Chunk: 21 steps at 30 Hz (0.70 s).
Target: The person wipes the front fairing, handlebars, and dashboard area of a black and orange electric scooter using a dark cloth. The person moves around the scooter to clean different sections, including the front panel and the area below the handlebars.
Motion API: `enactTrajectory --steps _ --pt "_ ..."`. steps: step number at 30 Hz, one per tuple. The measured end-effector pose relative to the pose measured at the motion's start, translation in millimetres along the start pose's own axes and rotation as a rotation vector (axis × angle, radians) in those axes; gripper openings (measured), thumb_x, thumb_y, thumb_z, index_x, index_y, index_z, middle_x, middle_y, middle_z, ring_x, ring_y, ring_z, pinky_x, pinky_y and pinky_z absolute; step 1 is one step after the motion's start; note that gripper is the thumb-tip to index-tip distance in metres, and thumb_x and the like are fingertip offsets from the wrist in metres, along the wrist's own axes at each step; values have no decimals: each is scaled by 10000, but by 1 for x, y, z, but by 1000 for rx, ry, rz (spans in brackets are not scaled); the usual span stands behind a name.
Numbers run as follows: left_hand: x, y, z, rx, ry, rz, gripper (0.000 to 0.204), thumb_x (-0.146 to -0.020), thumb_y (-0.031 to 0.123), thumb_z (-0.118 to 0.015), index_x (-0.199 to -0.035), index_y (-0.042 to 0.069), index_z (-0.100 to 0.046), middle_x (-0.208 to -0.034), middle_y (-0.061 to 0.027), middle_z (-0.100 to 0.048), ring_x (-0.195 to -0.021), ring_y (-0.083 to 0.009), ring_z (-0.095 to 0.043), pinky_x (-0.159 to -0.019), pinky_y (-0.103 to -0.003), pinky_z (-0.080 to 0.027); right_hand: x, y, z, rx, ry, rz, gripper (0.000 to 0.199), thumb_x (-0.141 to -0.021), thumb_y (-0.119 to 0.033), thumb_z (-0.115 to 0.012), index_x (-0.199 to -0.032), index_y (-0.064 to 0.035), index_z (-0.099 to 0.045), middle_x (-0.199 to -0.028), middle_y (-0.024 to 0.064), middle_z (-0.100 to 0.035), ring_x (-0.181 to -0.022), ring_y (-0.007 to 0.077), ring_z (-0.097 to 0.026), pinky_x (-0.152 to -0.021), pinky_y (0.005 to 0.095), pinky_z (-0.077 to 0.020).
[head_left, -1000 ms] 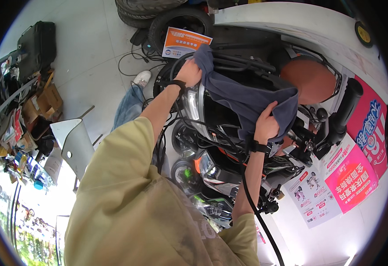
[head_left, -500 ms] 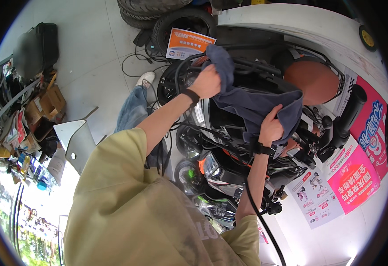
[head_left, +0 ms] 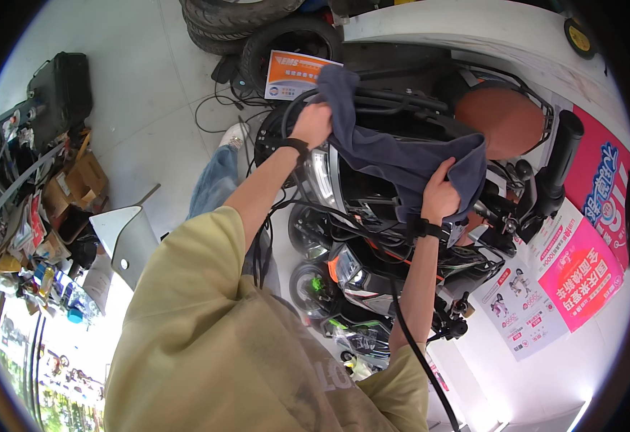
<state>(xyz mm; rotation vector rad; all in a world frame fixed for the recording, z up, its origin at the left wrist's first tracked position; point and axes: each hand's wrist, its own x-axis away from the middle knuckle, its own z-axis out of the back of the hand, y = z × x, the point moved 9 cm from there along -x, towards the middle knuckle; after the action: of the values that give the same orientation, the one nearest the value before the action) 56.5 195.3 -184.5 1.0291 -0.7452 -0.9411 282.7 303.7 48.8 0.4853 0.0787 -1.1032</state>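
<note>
The left hand is curled into a loose fist against the far end of a dark blue-grey cloth, one end of which sticks up just beyond the knuckles. The right hand grips the cloth's other end, thumb on top; its remaining fingers seem tucked under the fabric, though the folds hide them. Between the hands, the cloth drapes over a black motorbike. A brown seat lies beyond the right hand, to its right.
</note>
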Motion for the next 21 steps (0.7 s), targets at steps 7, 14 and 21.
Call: enactTrajectory --steps 7,14,21 --pt "37 -47 10 -116 146 93 107 -907 103 -645 -913 62 -744 -828 -229 -696 -799 -453 -674 -738 -534 -558 28 -2 -23 -35 113 141 454 -1005 -221 -629 -1384 27 -595 -1441 179 -608 -1333 321 -573 -1139 411 -431" --pt "140 -52 -22 -166 -257 144 177 -859 122 -639 -957 70 -777 -918 -254 -710 -908 -470 -672 -845 -511 -564 140 -36 -68 -542 -126 253 380 -990 -100 -562 -1354 -1 -608 -1401 181 -615 -1330 351 -543 -1155 450 -392" --pt "244 -21 -16 -122 -673 -58 159 -874 90 -597 -966 21 -707 -911 -236 -690 -852 -445 -660 -763 -496 -528 289 -35 18 -814 -99 -49 314 -929 23 -602 -1227 -32 -688 -1238 181 -677 -1176 381 -605 -1068 432 -451"
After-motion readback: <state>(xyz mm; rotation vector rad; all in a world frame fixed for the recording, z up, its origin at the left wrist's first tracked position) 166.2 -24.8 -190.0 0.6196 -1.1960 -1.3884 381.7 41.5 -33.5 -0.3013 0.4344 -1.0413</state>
